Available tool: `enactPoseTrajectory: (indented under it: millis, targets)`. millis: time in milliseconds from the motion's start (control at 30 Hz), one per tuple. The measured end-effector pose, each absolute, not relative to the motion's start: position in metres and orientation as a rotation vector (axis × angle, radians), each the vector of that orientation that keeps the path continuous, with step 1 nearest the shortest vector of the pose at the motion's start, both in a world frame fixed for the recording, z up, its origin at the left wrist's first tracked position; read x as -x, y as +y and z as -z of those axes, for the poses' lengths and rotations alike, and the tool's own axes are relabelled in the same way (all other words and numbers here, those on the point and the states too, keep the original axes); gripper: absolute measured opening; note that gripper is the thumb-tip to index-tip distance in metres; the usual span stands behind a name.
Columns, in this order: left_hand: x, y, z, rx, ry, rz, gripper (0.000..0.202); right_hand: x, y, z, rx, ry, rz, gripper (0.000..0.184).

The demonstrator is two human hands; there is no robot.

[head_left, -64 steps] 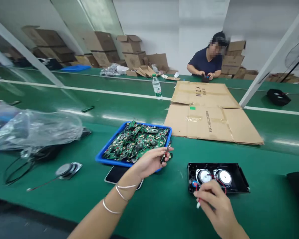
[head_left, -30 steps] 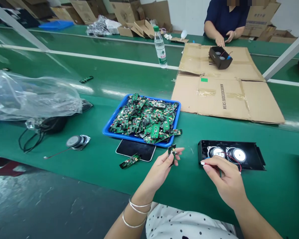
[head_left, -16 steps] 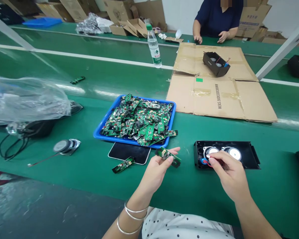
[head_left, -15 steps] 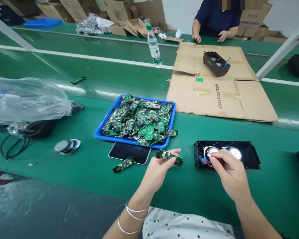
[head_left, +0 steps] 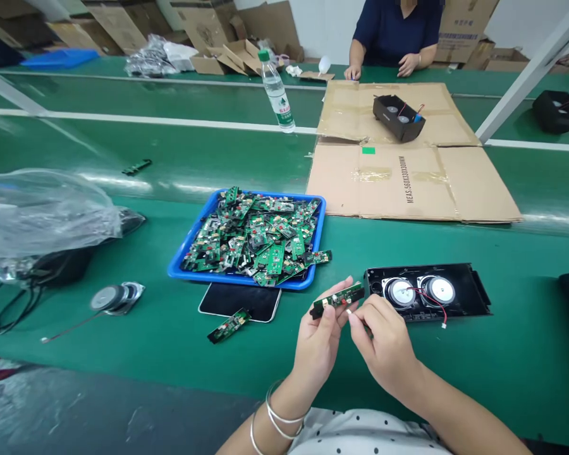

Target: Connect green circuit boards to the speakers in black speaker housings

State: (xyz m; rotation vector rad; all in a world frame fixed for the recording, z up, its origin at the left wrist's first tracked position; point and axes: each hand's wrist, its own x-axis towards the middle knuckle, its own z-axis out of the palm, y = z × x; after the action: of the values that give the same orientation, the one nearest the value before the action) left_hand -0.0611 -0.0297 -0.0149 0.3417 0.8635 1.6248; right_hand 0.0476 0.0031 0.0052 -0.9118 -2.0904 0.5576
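My left hand [head_left: 320, 338] is closed round a small green circuit board [head_left: 337, 299], held tilted above the table. Close beside it, my right hand [head_left: 384, 332] pinches a small white wire connector [head_left: 349, 312] near the board's lower edge. Whether connector and board touch, I cannot tell. Just behind my right hand lies a black speaker housing [head_left: 471, 297] with two round speakers [head_left: 402, 292] in it. A red wire with a white plug [head_left: 444, 325] runs from the speakers over its near edge. My right hand hides the housing's near left corner.
A blue tray [head_left: 174, 270] heaped with circuit boards sits left of centre. A phone [head_left: 241, 303] and a loose board [head_left: 228, 326] lie before it. A loose speaker [head_left: 116, 297] is further left. Flattened cardboard [head_left: 427, 183], a water bottle [head_left: 278, 98] and a co-worker [head_left: 393, 38] are beyond.
My right hand has moved left from the housing to the circuit board, bringing the white connector. My left hand has shifted slightly right with the board. The wired plug now shows over the housing's edge.
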Motion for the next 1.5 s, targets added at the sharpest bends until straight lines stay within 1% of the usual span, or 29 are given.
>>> enactPoseTrajectory:
  millis: [233,433,633,867,1200,1500]
  targets:
    - [0.056,-0.033,0.016,-0.503,0.757,-1.649,0.028,-0.047,0.005,0.0,0.938,-2.034,-0.521,0.026]
    - [0.052,-0.035,0.021,-0.574,0.796,-1.632,0.029,-0.046,0.005,-0.003,0.912,-1.99,-0.471,0.023]
    - [0.052,-0.035,0.016,-0.513,0.826,-1.681,0.026,-0.045,0.003,-0.001,0.889,-1.969,-0.465,0.022]
    - [0.051,-0.034,0.013,-0.52,0.773,-1.659,0.026,-0.046,0.001,-0.002,0.879,-1.956,-0.475,0.019]
    - [0.05,-0.038,0.014,-0.502,0.788,-1.626,0.027,-0.046,0.001,-0.001,0.89,-1.982,-0.432,0.022]
    - [0.044,-0.044,0.016,-0.465,0.867,-1.646,0.037,-0.045,-0.002,0.004,0.867,-2.025,-0.352,0.02]
